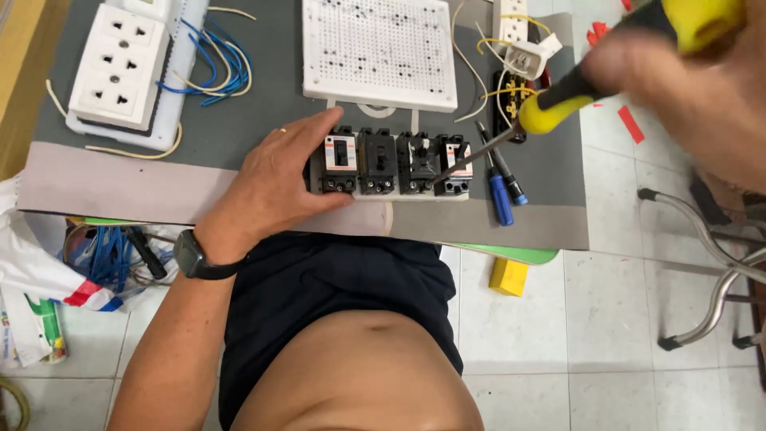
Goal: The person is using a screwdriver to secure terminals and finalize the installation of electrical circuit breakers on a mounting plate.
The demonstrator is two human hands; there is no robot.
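My left hand (275,179) rests on the grey board, its fingers and thumb clasping the left end of a row of several black circuit breakers (391,164) on a white rail. My right hand (678,76), blurred at the upper right, grips a screwdriver (550,108) with a yellow and black handle. Its metal shaft slants down to the left, and the tip touches the breaker at the right end of the row. A black watch sits on my left wrist.
A white perforated panel (377,49) lies behind the breakers. A white socket block (118,64) and loose blue wires (215,64) are at the back left. Two blue-handled screwdrivers (501,187) lie right of the row. A metal stool frame (714,263) stands on the tiled floor.
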